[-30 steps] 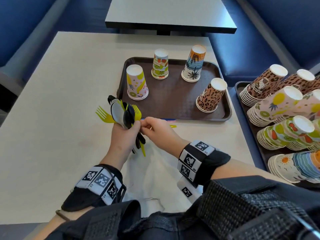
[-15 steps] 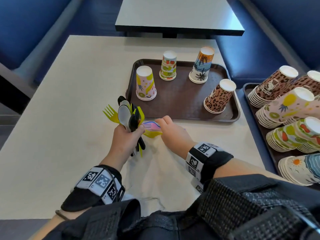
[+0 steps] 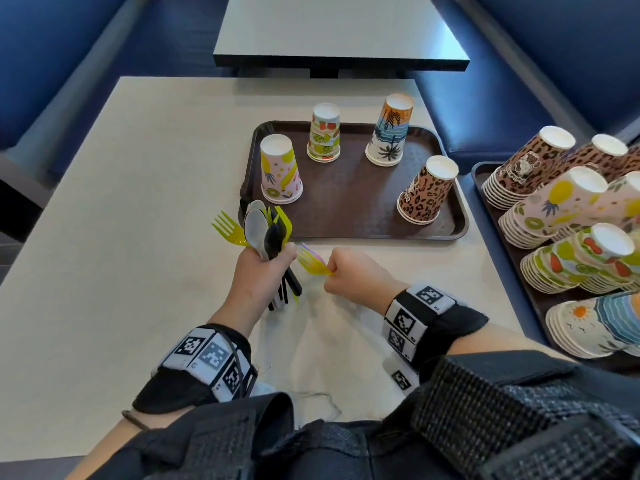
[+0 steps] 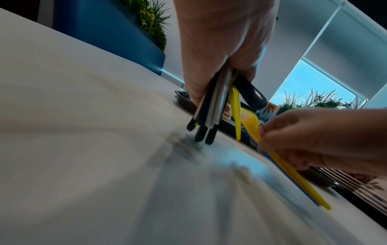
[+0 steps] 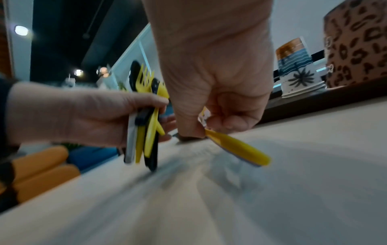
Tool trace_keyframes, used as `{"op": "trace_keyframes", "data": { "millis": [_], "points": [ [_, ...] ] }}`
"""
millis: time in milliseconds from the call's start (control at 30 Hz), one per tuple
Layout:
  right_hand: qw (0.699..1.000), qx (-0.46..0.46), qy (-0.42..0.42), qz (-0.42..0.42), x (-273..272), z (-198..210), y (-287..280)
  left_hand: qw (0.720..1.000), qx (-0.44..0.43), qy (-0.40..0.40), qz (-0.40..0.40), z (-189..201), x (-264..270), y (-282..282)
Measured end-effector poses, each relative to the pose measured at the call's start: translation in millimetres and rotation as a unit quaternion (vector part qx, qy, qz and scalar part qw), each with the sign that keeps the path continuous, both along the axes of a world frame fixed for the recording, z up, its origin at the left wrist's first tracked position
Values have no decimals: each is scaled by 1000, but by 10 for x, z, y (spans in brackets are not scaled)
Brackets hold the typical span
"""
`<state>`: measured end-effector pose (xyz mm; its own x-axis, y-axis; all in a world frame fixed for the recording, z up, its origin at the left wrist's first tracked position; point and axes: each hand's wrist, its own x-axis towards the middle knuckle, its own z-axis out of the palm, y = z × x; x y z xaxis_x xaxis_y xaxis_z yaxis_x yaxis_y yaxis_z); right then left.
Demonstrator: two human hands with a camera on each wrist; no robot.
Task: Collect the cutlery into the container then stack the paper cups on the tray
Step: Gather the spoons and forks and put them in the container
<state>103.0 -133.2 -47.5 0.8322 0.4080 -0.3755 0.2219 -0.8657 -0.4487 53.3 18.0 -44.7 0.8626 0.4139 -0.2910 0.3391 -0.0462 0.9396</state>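
Left of the tray (image 3: 353, 233) the bench (image 3: 131, 209) lies bare, with open passage from its near edge to its far edge. On the tray, four upturned cups (image 3: 280, 174) stand apart, with wide gaps between them. Just in front of the tray, the left hand (image 3: 258, 271) with its cutlery bundle (image 3: 265, 230) and the right hand (image 3: 356, 275) with a yellow fork (image 3: 311, 261) fill the strip. Right of the tray, a second tray (image 3: 485, 174) packed with lying cup stacks (image 3: 554, 209) blocks that side.

Head camera looks down; both low wrist cameras share the table (image 3: 138, 202).
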Motion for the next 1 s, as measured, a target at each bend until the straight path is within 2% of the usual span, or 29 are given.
{"op": "trace_keyframes", "data": {
  "millis": [100,233,333,500,600,733,800,900,967,1000],
  "points": [
    [989,113,45,-84,-13,109,20,1000,-17,-18,-12,62,4,-53],
    [973,175,71,-132,-8,150,52,999,-30,-30,-23,118,42,-83],
    [948,250,88,-174,2,169,93,998,-27,-36,-49,116,31,-101],
    [906,362,130,-178,-10,191,145,993,-41,-54,-95,84,0,-114],
    [900,377,130,-178,-21,201,115,994,-17,-53,-92,73,-7,-98],
    [959,264,37,-99,-16,148,125,995,-6,-45,-89,70,14,-91],
    [970,226,-26,-85,9,175,122,994,-8,-45,-95,61,32,-92],
    [940,287,-123,-139,96,362,142,993,20,-31,-112,24,65,-101],
    [919,342,-163,-111,119,519,198,989,54,-9,-134,4,85,-92],
    [918,346,-181,-73,117,591,227,986,76,-1,-146,0,88,-87]
  ]
}}
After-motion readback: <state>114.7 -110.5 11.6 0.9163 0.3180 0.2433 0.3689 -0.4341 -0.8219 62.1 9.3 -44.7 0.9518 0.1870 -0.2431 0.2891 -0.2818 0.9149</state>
